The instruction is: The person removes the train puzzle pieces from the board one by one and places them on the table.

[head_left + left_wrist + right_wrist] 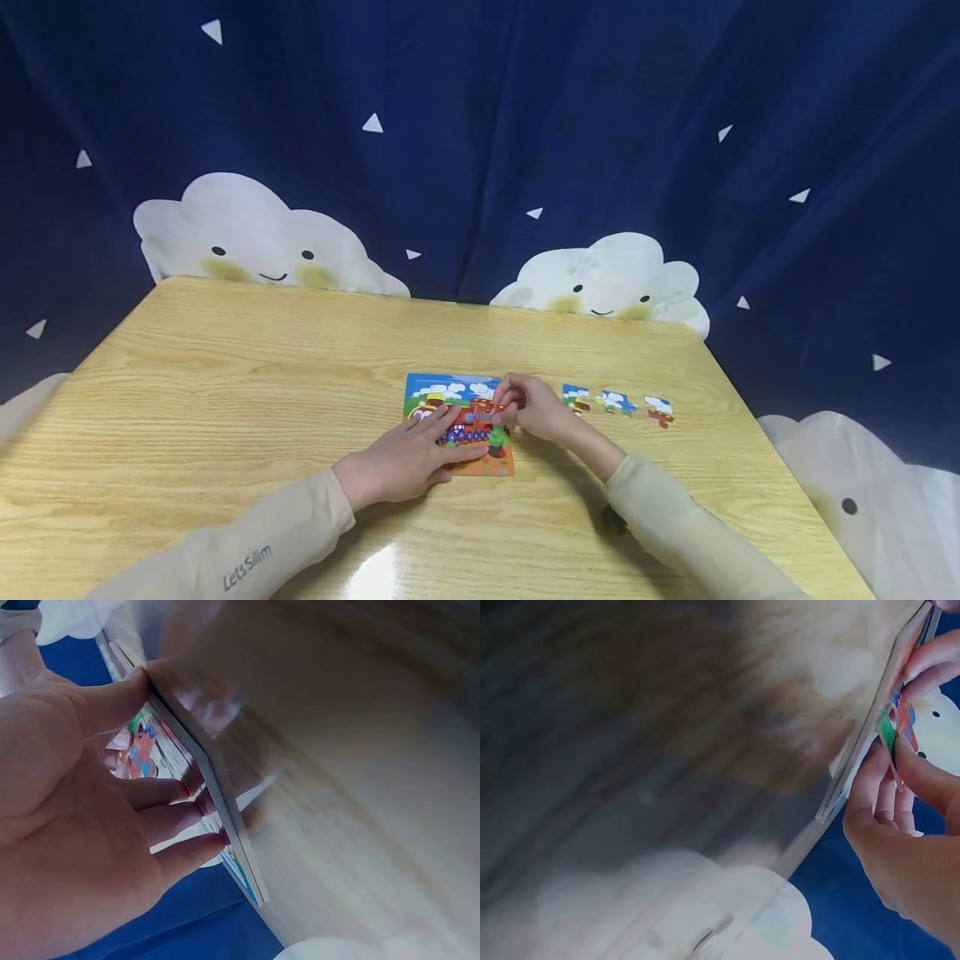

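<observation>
A train-picture jigsaw board (495,465) lies on the table with blue sky along its far side and an orange lower edge. My left hand (405,457) rests on its left and lower part, the fingers spread and fairly straight. In the left wrist view, the fingertips touch the board's face and the thumb is at its edge. Over the board's right side, my right hand (536,407) pinches a jigsaw piece (142,754) printed red, blue and green. The right wrist view shows this piece tilted between thumb and fingers; the fingers hide part of it.
To the board's right, loose jigsaw pieces lie in a row: one nearest (576,393), a sky-blue one (615,401), and a red-and-white one (659,407) farthest right. The wooden table (247,375) meets a dark blue curtain (450,167) with cloud shapes behind.
</observation>
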Available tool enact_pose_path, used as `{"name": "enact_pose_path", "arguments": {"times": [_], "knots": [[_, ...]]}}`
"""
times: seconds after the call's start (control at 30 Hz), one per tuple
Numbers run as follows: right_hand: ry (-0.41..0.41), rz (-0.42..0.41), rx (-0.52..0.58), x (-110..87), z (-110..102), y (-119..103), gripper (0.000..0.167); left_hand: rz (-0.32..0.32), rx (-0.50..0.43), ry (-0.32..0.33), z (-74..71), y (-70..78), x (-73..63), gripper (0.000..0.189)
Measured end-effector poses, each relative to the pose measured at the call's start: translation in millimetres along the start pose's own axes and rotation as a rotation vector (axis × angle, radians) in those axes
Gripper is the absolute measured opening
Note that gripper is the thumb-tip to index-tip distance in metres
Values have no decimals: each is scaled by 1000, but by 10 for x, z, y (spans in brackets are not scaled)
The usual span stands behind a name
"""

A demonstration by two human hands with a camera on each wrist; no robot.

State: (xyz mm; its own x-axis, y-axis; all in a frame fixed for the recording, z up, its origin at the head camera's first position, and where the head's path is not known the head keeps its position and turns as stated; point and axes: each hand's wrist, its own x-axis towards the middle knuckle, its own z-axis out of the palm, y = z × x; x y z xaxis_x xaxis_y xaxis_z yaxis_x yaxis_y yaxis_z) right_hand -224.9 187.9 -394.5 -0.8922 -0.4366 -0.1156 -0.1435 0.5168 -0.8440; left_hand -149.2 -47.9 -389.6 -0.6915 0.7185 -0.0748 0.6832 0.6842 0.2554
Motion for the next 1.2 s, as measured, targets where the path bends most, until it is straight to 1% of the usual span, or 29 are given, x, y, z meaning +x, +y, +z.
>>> {"name": "enact_pose_path", "arguments": {"times": [0.17, 0.3, 0.4, 0.5, 0.67, 0.8, 0.93, 1.2], "knots": [[15, -10, -8, -48, -77, 15, 18, 3, 11, 5, -5, 6, -3, 50], [12, -22, -3, -113, -191, 109, 16, -6, 8, 3, -5, 15, -3, 51], [12, -10, 16, -187, -294, 194, 16, -10, 7, 4, -4, 20, -6, 51], [18, 20, 5, -272, -397, 270, 16, -8, 14, 7, -1, 21, -9, 50], [47, 66, -62, -416, -562, 371, 15, -7, 21, 9, 6, 11, -8, 51], [82, 97, -162, -548, -705, 435, 14, -6, 17, 7, 7, 6, -7, 50], [101, 120, -229, -692, -866, 506, 14, -6, 6, 5, 6, 1, -11, 51], [102, 162, -245, -939, -1223, 661, 15, 0, 7, 9, 15, -12, -9, 51]]}}
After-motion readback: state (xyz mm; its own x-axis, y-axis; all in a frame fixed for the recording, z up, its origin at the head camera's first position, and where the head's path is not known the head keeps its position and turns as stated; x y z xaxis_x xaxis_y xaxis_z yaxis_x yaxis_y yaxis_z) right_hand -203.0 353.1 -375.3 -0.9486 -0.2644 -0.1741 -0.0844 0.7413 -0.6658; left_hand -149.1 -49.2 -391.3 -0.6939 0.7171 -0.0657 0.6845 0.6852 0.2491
